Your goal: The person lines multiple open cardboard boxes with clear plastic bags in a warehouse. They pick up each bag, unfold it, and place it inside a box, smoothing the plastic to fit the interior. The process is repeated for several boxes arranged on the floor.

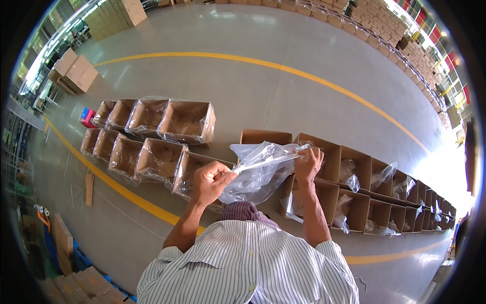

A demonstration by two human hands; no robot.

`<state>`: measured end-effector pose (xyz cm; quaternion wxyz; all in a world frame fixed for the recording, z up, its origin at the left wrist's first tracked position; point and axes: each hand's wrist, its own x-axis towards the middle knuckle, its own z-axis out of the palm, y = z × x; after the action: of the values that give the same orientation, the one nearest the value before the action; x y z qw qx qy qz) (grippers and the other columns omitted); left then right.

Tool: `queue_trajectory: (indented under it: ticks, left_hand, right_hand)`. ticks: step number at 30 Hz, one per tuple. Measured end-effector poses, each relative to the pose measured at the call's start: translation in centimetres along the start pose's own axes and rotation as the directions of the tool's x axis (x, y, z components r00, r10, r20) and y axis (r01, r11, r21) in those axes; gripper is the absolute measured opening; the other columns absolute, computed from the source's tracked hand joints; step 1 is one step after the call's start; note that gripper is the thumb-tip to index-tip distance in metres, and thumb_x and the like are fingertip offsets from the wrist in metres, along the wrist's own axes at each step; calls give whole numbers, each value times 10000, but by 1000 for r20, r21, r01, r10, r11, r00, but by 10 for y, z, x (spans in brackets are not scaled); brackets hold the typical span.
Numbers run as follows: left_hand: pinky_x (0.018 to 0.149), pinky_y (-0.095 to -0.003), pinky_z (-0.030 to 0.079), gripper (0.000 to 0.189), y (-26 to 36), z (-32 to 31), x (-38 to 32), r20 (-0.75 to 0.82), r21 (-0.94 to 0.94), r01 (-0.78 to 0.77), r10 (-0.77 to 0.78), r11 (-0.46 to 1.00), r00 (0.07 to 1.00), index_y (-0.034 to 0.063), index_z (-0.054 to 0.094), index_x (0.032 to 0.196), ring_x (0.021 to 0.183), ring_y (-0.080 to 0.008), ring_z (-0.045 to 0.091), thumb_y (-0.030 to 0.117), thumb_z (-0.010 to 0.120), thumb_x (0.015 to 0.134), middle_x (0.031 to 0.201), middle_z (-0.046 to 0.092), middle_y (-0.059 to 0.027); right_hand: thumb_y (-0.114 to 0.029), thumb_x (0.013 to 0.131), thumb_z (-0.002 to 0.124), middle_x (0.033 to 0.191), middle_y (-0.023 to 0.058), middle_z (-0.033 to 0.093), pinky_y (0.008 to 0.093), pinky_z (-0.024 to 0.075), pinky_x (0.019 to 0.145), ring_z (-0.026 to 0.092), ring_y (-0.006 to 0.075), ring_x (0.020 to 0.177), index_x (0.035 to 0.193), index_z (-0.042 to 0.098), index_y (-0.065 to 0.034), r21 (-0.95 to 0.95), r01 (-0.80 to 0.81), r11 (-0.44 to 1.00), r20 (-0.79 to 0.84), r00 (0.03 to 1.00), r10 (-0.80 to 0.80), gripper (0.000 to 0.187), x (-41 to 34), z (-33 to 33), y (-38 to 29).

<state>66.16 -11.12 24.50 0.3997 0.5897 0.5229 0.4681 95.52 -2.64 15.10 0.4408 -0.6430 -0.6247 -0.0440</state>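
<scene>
A clear plastic bag (258, 178) hangs stretched between my two hands in front of my body. My left hand (213, 181) pinches one end of its edge between thumb and fingers. The other end is gripped in my right hand (309, 163), its fingers curled around the film. Behind the bag stands an open cardboard box (265, 136), partly hidden by the plastic. Just left of my left hand is a cardboard box (191, 171) with clear film over its walls. Below my right wrist, another open box (322, 197) has plastic at its near corner.
To the left, two rows of open boxes (188, 117) have plastic liners folded over their rims. Rows of boxes (377, 216) with crumpled bags inside run off to the right. Flattened cardboard (85, 281) lies at lower left. Yellow lines (212, 55) cross the grey floor.
</scene>
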Motion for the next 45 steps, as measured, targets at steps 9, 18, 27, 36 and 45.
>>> queue_trajectory:
  ticks: [9, 18, 27, 36, 45]
  left_hand:
    - [523, -375, 469, 65, -37, -18, 23, -194, 584, -84, 239, 807, 951, 112, 651, 839, 588, -282, 638, 131, 710, 820, 669, 642, -103]
    - [639, -389, 516, 92, -42, -61, 25, -290, 756, -13, 353, 654, 889, 121, 677, 947, 730, -336, 669, 148, 678, 858, 808, 686, -127]
    - [609, -450, 493, 118, -105, -105, 19, -393, 832, 271, 171, 485, 903, 154, 679, 974, 719, -380, 645, 187, 575, 929, 805, 679, -145]
    - [1047, -506, 336, 962, -93, 34, 4, -134, 688, -138, 311, 713, 941, 18, 232, 1480, 1252, -438, 424, 262, 780, 728, 1392, 404, -276]
    - [810, -405, 507, 262, -168, 7, 40, -411, 613, -74, 397, 787, 821, 13, 650, 1097, 903, -339, 634, 67, 565, 855, 978, 663, -175]
  right_hand:
    - [7, 805, 581, 923, 168, 662, 372, 519, 754, 659, 319, 851, 1003, 598, -35, 376, -185, 908, 181, 976, 124, 202, 16, 6, 23]
    - [-84, 795, 645, 881, 91, 623, 394, 523, 645, 636, 320, 766, 906, 650, -85, 84, 150, 985, 312, 935, -169, 112, 33, -14, 30]
    - [-27, 838, 600, 852, 141, 581, 344, 476, 710, 593, 291, 793, 882, 585, -38, 227, -293, 929, 42, 956, 291, 48, 64, -4, 58]
    - [-107, 806, 614, 834, 150, 655, 389, 524, 657, 652, 340, 749, 979, 643, -98, 549, -202, 811, 461, 883, -92, 176, -11, 19, -62]
    - [-257, 802, 691, 939, 135, 666, 430, 518, 670, 651, 342, 793, 1033, 625, -81, 409, 106, 906, 573, 743, -345, 298, -34, 1, -56]
